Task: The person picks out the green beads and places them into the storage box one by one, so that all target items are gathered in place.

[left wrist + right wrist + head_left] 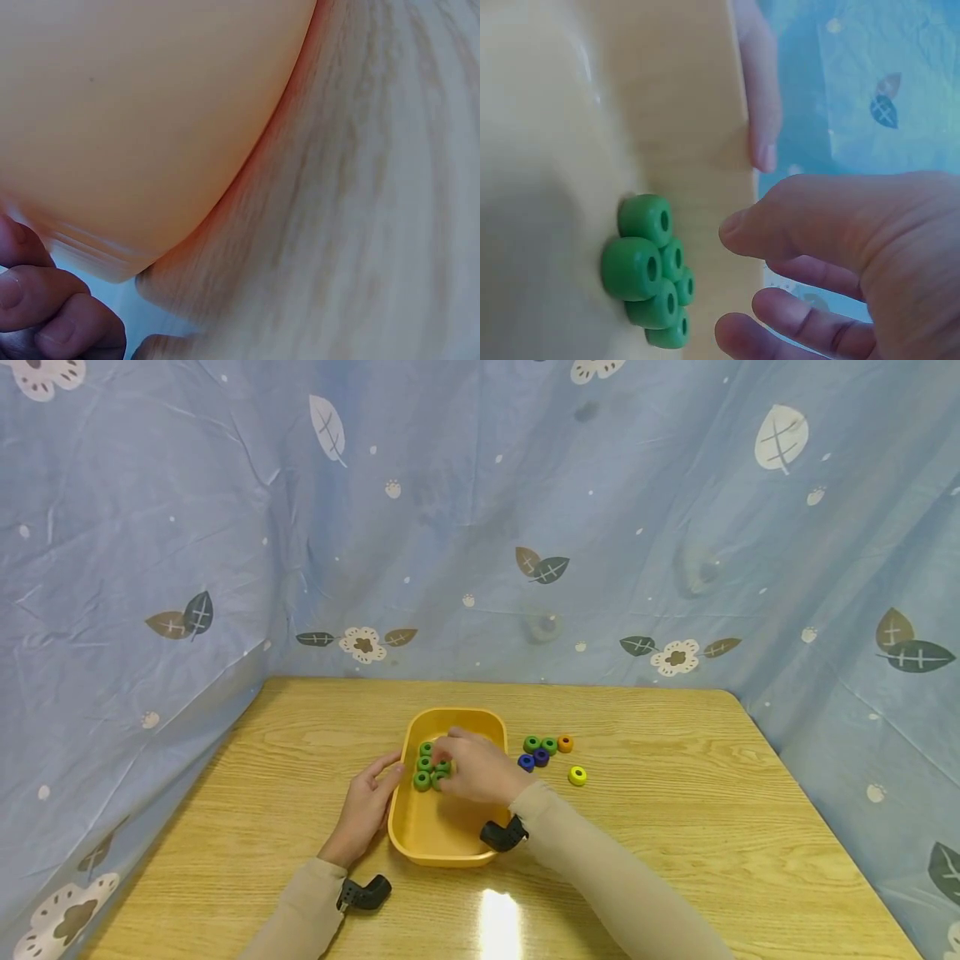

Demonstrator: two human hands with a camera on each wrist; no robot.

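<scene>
A yellow-orange plastic tray with raised walls stands on the table. Several green beads, short and drilled through, sit together along the inside of its left wall. Above them, over the tray, is my right hand. The right wrist view shows its thumb apart from the loosely bent fingers, with no bead visible between them. My left hand rests against the tray's left wall from outside, thumb near the rim. Its loosely bent fingers appear beside the wall in the left wrist view.
Right of the tray lie two green beads, two blue beads, an orange bead and a yellow bead. A patterned blue curtain hangs behind and beside the wooden table.
</scene>
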